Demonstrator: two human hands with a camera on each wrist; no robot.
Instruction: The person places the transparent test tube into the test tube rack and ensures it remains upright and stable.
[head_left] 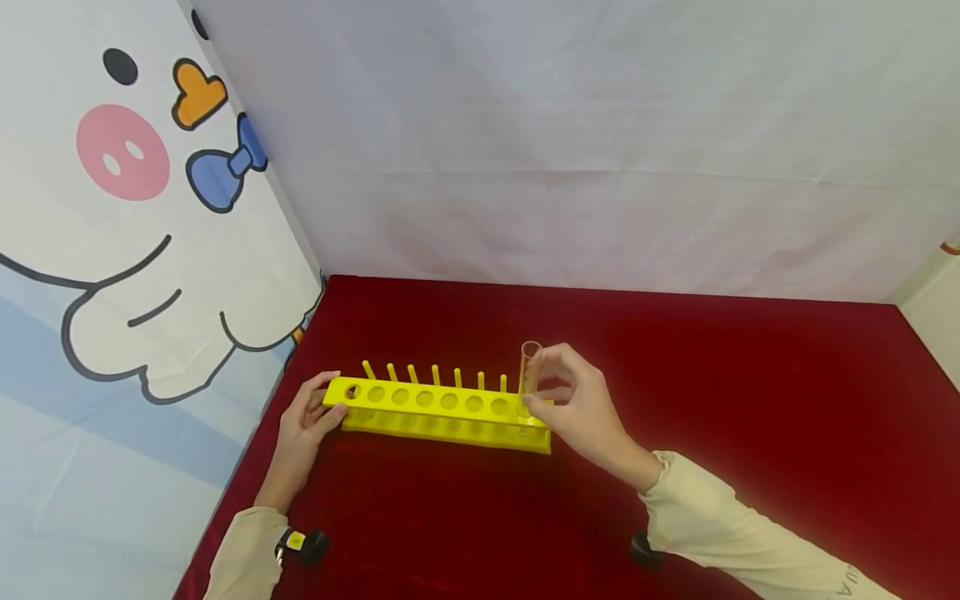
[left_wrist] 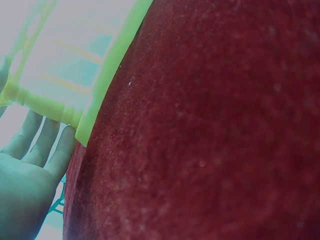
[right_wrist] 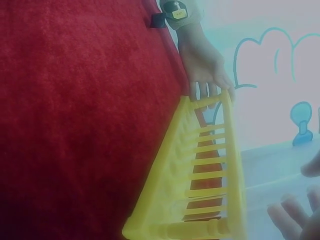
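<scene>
A yellow test tube rack stands on the red cloth, with a row of round holes along its top plate and a row of pegs behind. My left hand holds the rack's left end, thumb at the top plate's front edge; in the left wrist view its fingers lie against the end post. At the rack's right end my right hand pinches a clear glass test tube between thumb and fingers. The tube stands upright in the last hole, its lower part showing through the rack. In the right wrist view the tube is faint.
Red cloth covers the table. A pale curtain hangs behind it, and a cartoon-printed sheet hangs along the left side. Black wrist cameras sit at both sleeves, the left one close to the cloth.
</scene>
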